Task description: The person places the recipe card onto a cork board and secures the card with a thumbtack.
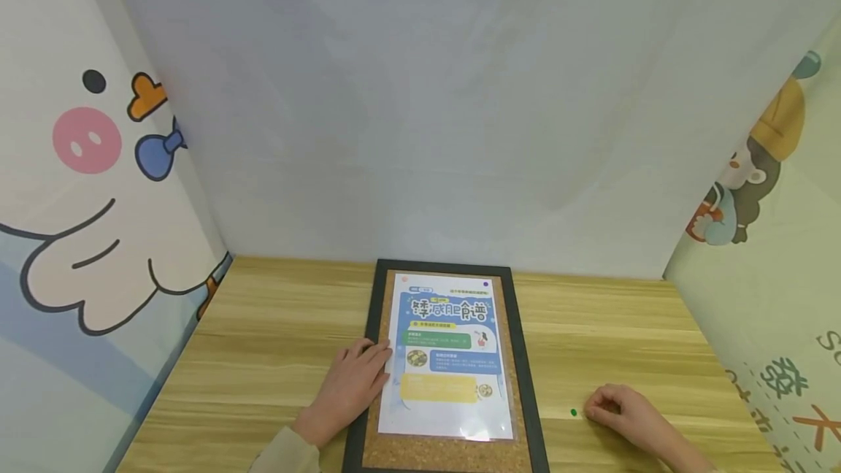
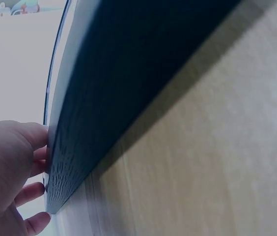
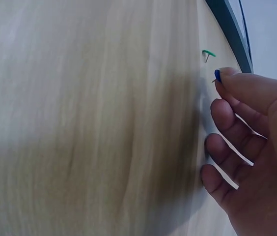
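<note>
My right hand [image 1: 624, 414] pinches a blue thumbtack [image 3: 217, 75] between thumb and forefinger, its metal point sticking out past the fingertips. Just beyond it on the table lies a green thumbtack [image 3: 208, 53], which shows as a green dot left of the hand in the head view. My left hand [image 1: 352, 382] rests on the left side of a black-framed cork board [image 1: 447, 455], fingers reaching over the frame to the paper's edge. A printed poster [image 1: 453, 414] lies on the cork, with a pink tack [image 1: 404, 279] at its upper left and a purple tack [image 1: 485, 284] at its upper right.
The board lies flat on a wood-grain table [image 1: 276, 312]. A pale curtain [image 1: 427, 108] hangs behind the table's far edge. Printed cartoon cloths stand at the left [image 1: 85, 203] and right [image 1: 755, 276].
</note>
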The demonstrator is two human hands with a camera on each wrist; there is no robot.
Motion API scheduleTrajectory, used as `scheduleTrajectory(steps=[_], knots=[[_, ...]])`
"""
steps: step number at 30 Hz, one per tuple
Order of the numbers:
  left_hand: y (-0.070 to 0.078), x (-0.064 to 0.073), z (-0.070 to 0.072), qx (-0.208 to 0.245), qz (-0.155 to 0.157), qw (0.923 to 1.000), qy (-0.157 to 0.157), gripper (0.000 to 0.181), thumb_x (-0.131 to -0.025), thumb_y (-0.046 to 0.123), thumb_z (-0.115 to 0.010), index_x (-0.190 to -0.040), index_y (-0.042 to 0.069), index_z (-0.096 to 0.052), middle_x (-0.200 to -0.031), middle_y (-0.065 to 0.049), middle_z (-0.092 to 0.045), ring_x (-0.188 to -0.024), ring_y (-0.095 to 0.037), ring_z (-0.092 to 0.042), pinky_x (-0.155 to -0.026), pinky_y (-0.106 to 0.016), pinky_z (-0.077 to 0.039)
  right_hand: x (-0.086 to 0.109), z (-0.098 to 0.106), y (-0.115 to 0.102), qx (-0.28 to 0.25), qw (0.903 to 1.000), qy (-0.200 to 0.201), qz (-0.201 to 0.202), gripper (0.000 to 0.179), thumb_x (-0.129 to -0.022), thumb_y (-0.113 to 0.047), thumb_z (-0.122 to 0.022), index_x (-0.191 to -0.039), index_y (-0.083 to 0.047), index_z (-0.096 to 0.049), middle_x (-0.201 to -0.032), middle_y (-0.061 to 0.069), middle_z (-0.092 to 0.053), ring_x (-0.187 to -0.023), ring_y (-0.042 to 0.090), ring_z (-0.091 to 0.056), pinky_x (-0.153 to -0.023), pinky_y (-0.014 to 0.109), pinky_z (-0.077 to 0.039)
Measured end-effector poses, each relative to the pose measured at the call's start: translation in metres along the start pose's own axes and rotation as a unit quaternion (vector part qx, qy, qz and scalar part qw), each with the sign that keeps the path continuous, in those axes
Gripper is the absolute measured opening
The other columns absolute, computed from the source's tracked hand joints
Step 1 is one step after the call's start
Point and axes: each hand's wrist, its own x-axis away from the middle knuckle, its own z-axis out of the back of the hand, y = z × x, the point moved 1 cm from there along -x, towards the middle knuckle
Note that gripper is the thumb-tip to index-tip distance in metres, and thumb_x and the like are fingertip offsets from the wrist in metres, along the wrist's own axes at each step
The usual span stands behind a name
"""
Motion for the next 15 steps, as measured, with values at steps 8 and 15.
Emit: scheduleTrajectory(steps=[8, 15], knots=[[0.0, 0.0, 0.0, 0.001, -0.001, 1.0, 0.001, 0.041, -0.092, 0.032, -0.058, -0.13, 0.017, -0.056, -0.136, -0.001, -0.051, -0.117, -0.023, -0.043, -0.086, -0.045, -0.038, -0.005, -0.003, -0.01, 0.012, 0.9993, 0.033, 0.013, 0.013, -0.091, -0.029, -0.06, -0.087, -0.017, -0.065, -0.081, -0.009, -0.059, -0.069, 0.001, -0.048, -0.06, 0.022, -0.043], [0.001, 0.0, 0.001, 0.007, 0.001, 1.0, 0.001, 0.04, -0.092, 0.032, -0.058, -0.129, 0.016, -0.057, -0.136, -0.001, -0.052, -0.117, -0.024, -0.044, -0.086, -0.045, -0.038, -0.011, -0.005, -0.025, -0.002, 0.9982, 0.034, 0.049, 0.011, -0.091, -0.025, -0.061, -0.087, -0.016, -0.066, -0.081, -0.007, -0.058, -0.069, 0.002, -0.049, -0.059, 0.023, -0.044]])
